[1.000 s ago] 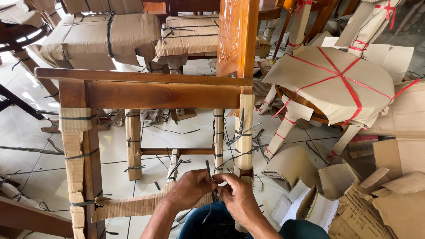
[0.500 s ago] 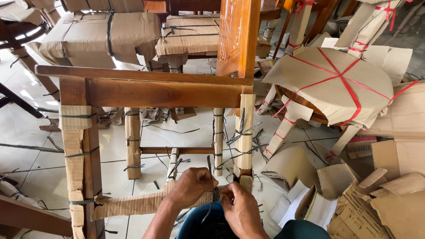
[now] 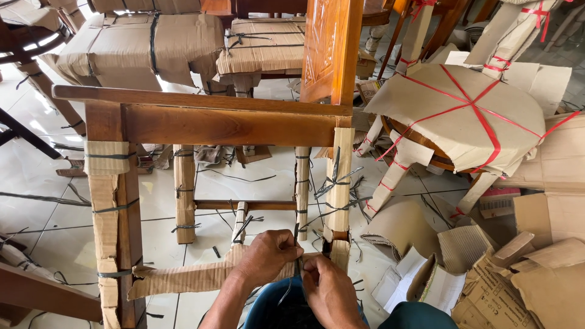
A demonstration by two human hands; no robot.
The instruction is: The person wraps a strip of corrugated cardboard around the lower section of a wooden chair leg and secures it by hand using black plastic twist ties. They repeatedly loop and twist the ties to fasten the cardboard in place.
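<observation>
A wooden chair frame (image 3: 225, 122) stands in front of me, its legs wrapped in corrugated cardboard tied with dark straps. A cardboard-wrapped lower rail (image 3: 183, 277) runs between the front legs. My left hand (image 3: 265, 256) grips the cardboard on that rail near its right end. My right hand (image 3: 329, 292) pinches a thin dark strap (image 3: 298, 268) against the rail, just beside the right front leg (image 3: 339, 183). The two hands touch each other at the strap.
Cardboard-wrapped furniture (image 3: 143, 45) stands behind. A round table top wrapped in cardboard with red straps (image 3: 463, 113) lies to the right. Loose cardboard pieces (image 3: 518, 268) pile at the lower right. Cut strap ends litter the white tile floor (image 3: 36, 176). A blue bucket (image 3: 286, 307) sits below my hands.
My right hand has dropped lower and drawn back toward me along the strap. My left hand stays on the rail's cardboard.
</observation>
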